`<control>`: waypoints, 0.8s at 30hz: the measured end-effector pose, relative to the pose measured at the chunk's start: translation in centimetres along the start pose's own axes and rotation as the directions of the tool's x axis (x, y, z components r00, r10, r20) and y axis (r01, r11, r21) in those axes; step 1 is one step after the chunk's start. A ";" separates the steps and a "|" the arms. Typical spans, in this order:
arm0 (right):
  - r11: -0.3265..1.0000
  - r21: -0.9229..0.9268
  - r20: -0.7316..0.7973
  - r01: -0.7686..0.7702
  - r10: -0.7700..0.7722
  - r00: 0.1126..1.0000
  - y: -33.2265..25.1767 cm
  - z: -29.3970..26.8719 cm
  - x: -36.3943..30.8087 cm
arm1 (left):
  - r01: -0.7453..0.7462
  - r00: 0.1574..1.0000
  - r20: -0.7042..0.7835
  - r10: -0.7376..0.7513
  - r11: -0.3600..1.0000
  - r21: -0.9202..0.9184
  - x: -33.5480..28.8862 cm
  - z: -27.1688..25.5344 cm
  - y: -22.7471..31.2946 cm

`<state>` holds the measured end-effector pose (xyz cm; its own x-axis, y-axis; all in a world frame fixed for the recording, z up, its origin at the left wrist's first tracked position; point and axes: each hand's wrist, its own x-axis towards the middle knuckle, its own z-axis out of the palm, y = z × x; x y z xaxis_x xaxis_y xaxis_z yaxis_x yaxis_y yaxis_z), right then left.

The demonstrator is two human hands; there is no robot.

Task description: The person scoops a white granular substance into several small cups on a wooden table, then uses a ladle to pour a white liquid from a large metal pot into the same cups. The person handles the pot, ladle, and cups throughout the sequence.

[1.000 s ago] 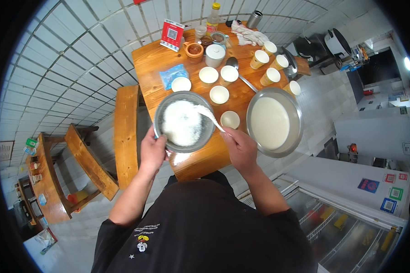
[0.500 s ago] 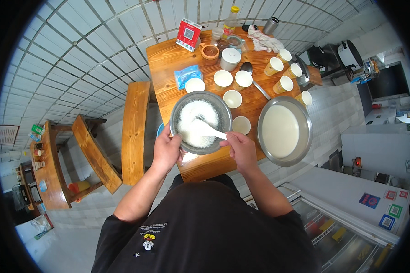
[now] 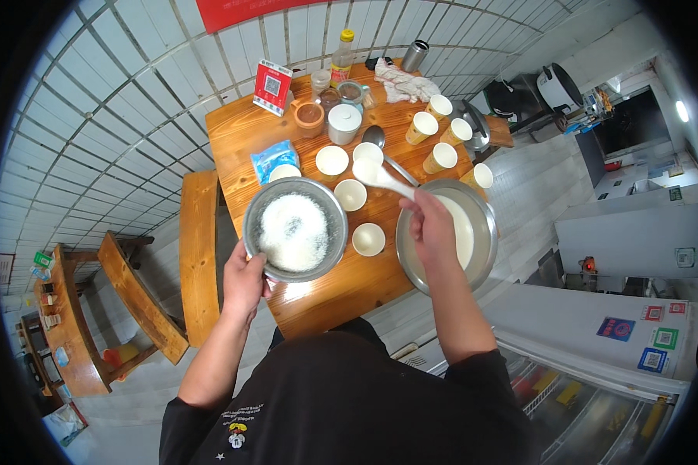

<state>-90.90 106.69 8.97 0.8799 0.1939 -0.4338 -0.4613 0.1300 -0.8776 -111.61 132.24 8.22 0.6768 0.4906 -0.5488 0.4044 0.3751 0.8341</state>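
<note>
My left hand grips the near left rim of a grey metal bowl holding white granular powder. The thumb lies over the rim. Closed round the handle of a white spoon, my right hand is raised between this bowl and a larger steel bowl. The spoon's head, with white powder apparently in it, is over or beside a paper cup. Milky liquid fills part of the larger bowl, and my forearm covers some of it. Other paper cups stand around, one nearest me.
Several yellow-patterned cups stand at the right of the wooden table. Behind are a metal ladle, blue packet, lidded white jar, brown pot, yellow-capped bottle and cloth. A bench stands left.
My right hand has lifted the spoon out of the powder and moved it rightward and away from me, toward the cups. My left hand still holds the bowl. The whole view has shifted.
</note>
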 end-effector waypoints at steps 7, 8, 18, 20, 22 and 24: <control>0.755 -0.583 -0.002 0.299 -0.369 0.929 2.1 0.1 9.5 | -0.032 0.997 -0.078 0.028 0.998 -0.055 -0.3 -1.7 -0.3; 0.570 -0.734 0.089 0.370 -0.459 0.884 3.0 0.5 10.4 | -0.047 0.995 -0.090 0.042 0.997 -0.054 -0.5 -2.0 -0.5; 0.373 -0.728 0.372 0.575 -0.491 0.788 2.0 4.5 0.0 | 0.006 0.992 -0.122 -0.017 0.996 -0.092 -1.2 -6.5 -3.0; 0.603 -0.621 0.426 0.500 -0.276 0.861 3.2 7.2 -4.1 | -0.046 0.986 -0.166 0.020 0.987 -0.151 -1.1 -6.7 -3.7; 0.667 -0.575 0.519 0.474 -0.151 0.841 5.4 10.6 -6.6 | 0.022 0.992 -0.122 -0.043 0.986 -0.168 -0.7 -7.8 -4.0; 0.679 -0.593 0.559 0.433 -0.039 0.828 7.5 13.4 -7.9 | 0.003 0.990 -0.138 -0.031 0.979 -0.205 0.4 -8.7 -4.1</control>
<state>-102.86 119.15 8.56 0.6832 0.6991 -0.2109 0.1352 -0.4049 -0.9043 -118.35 137.71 4.16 0.5727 0.5822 -0.5771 0.2713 0.5297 0.8036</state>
